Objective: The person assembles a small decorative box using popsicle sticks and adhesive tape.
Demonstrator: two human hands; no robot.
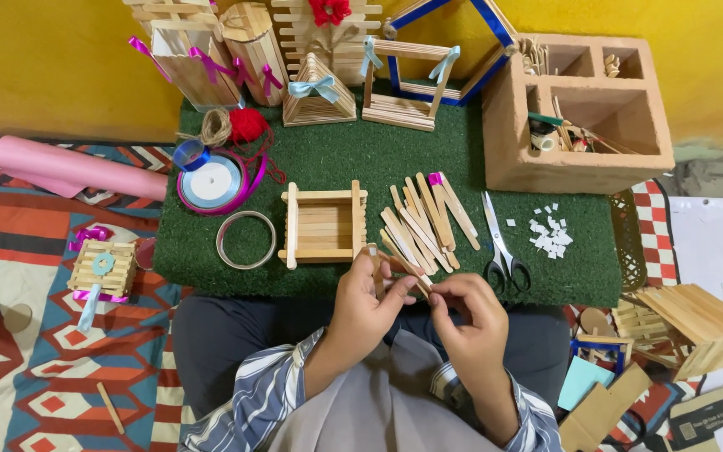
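Striped sleeves and grey lap are filling the bottom of the view; both hands are working just above them, at the near edge of the green mat (320, 163). Left hand (367, 303) is pinching a wooden craft stick (376, 266), holding it roughly upright. Right hand (467, 314) is closing its fingertips on the low end of a 2nd stick (409, 269) that is slanting up-left toward the 1st. Hands are sitting close together, fingers nearly touching, wrists bent inward.

Directly ahead of the left hand, a square stick tray (325, 224) is lying flat on the mat. Right of it, a loose stick pile (425, 222) is fanning out, touching nothing else I can tell. Scissors (501, 247) are lying just past the pile, blades pointing away, handles near the mat edge. White paper bits (550, 234) are scattered further right.

Left side: a tape ring (246, 239) and ribbon spool (213, 181) are sitting near the tray. Back row is crowded with finished stick models (320, 94) and a clay block organiser (579, 117).

Open room: a bare strip of mat between tray and hands, plus a gap between scissors and paper bits. Off the mat, a small stick box (104, 269) is resting on the patterned rug (10, 251) at left; stick crates (688, 326) are piling up at right.
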